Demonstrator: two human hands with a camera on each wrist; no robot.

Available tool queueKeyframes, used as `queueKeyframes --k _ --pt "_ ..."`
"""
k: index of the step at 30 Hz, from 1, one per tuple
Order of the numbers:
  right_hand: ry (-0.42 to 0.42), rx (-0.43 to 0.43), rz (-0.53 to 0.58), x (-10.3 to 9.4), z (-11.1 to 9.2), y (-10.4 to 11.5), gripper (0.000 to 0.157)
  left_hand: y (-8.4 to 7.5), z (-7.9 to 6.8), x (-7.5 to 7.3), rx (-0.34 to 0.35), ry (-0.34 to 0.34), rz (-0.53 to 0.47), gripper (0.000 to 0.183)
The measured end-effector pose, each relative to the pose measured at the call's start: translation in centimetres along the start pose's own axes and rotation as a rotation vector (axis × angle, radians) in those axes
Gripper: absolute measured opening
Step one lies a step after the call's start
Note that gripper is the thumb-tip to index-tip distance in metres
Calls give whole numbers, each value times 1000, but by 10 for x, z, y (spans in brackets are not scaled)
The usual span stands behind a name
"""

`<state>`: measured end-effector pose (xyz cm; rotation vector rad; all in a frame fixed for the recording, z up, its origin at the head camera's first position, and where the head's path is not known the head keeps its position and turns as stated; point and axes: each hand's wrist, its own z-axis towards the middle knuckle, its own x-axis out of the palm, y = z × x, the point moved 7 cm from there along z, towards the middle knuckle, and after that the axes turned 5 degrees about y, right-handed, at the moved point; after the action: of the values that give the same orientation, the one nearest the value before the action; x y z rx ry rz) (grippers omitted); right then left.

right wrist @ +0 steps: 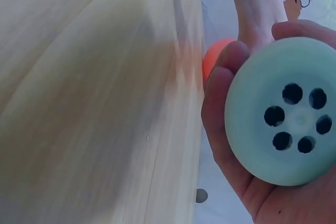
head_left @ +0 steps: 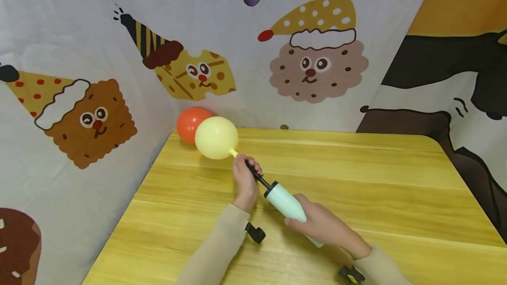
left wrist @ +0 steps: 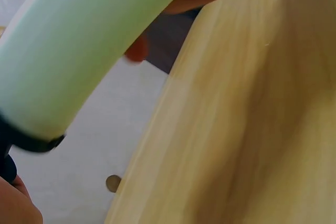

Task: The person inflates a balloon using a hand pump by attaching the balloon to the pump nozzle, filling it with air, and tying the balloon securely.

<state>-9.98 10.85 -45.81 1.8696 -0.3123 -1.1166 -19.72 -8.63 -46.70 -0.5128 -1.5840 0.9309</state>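
A pale yellow balloon (head_left: 216, 137), rounded with air, sits on the front end of a mint-green hand balloon pump (head_left: 286, 202). My left hand (head_left: 244, 181) grips the pump's black nozzle end right by the balloon's neck. Around the pump's green barrel my right hand (head_left: 322, 223) is wrapped, nearer its rear. A black rod (head_left: 263, 182) shows between barrel and left hand. Seen from the right wrist, the pump's round end cap (right wrist: 300, 118) has several dark holes. The barrel (left wrist: 79, 51) fills the upper left of the left wrist view.
A red-orange balloon (head_left: 190, 122) lies at the table's far left corner, partly behind the yellow one. The wood-grain table (head_left: 356, 166) meets a cartoon-printed cloth backdrop (head_left: 253, 56) at its back and left. Black wrist devices (head_left: 255, 233) sit at both cuffs.
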Motion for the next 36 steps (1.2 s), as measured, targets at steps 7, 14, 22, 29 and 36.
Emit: queueKeyframes --k 7,14,22,29,36 --pt "-20 11 20 1 9 1 62 19 -11 4 -78 18 51 36" --pt "16 20 109 3 7 3 66 5 0 3 -21 21 45 38" --pt "67 -13 72 -7 -29 -1 61 -39 25 -21 97 -72 -54 35" --pt "41 -39 -9 -3 -25 -2 60 -22 17 -22 59 -51 -30 33" --pt "16 -12 5 4 -5 4 63 4 0 -12 -13 -25 20 34"
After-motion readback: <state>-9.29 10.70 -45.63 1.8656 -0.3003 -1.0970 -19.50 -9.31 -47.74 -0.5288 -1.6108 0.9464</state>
